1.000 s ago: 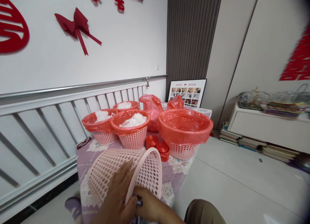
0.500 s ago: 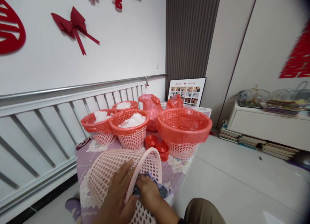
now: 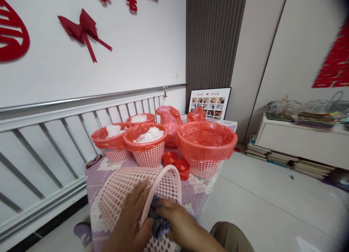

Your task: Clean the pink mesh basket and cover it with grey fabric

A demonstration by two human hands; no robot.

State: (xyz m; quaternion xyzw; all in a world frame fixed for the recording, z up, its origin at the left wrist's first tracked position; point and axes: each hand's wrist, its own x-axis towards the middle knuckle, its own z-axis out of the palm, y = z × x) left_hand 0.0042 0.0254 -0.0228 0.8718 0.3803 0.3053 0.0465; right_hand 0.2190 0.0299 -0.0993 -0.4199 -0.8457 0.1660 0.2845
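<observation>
A pale pink mesh basket [image 3: 122,192] lies on its side on the purple flowered tablecloth [image 3: 199,188], its mouth turned toward me. My left hand [image 3: 131,223] rests on the basket's outer wall near the rim and steadies it. Inside the mouth, my right hand [image 3: 177,221] presses a dark blue-grey cloth [image 3: 159,223] against the mesh.
Three mesh baskets lined with red bags hold white stuff [image 3: 148,135]; a larger red-lined basket [image 3: 206,144] stands at the right. Red lids [image 3: 176,163], tied red bags [image 3: 170,123], glasses [image 3: 94,160] and a photo frame [image 3: 209,103] are also here. White railing left, low cabinet with books right.
My right hand with the cloth has gone from the basket's rim into its mouth, then shifted lower and to the right. The left hand has stayed on the basket.
</observation>
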